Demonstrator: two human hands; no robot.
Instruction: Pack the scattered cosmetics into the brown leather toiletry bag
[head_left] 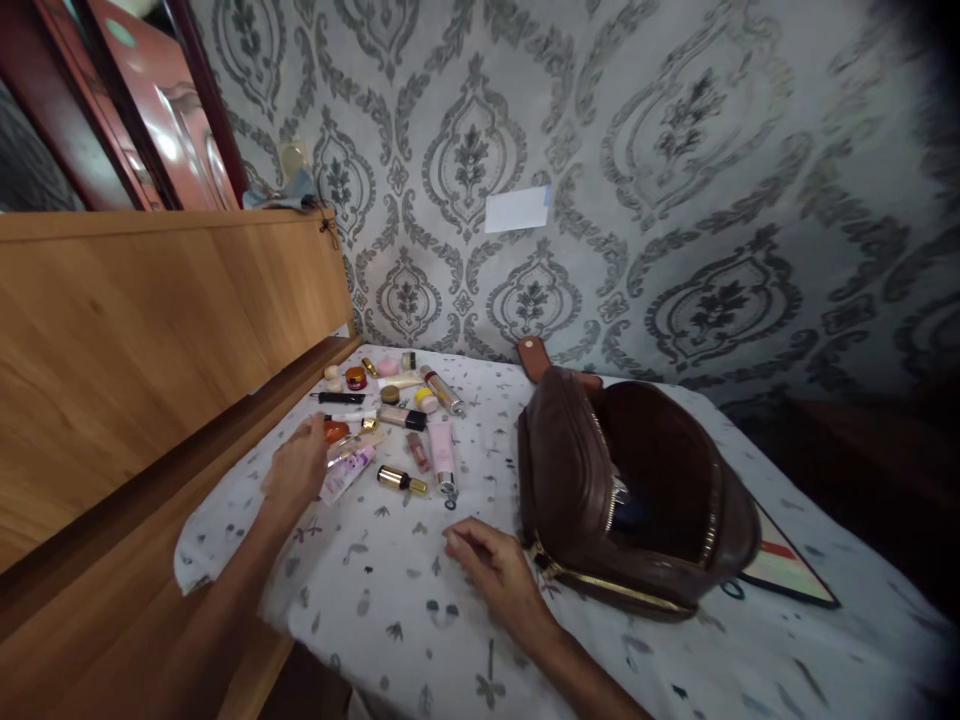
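Observation:
My left hand (296, 465) is at the left edge of a group of cosmetics, its fingertips beside an orange item (335, 430). Those fingers are partly hidden and blurred, so a hold on it cannot be made out. Close to it lie a lilac-printed tube (349, 474) and a black case (341, 398). My right hand (501, 572) is low over the cloth with loosely bent fingers and nothing in it. Between the hands lie a black-and-gold bottle (401, 480) and a pink tube (442, 452). Right of my right hand stands a brown leather bag (577, 465), unzipped, a dark thing inside.
The patterned white cloth (420, 620) covers the surface. Several jars and tubes, among them a yellow-lidded jar (426, 400), lie towards the patterned wall (469, 150). A wooden board (165, 320) borders the left side. A flat dark-edged item (795, 570) lies behind the bag.

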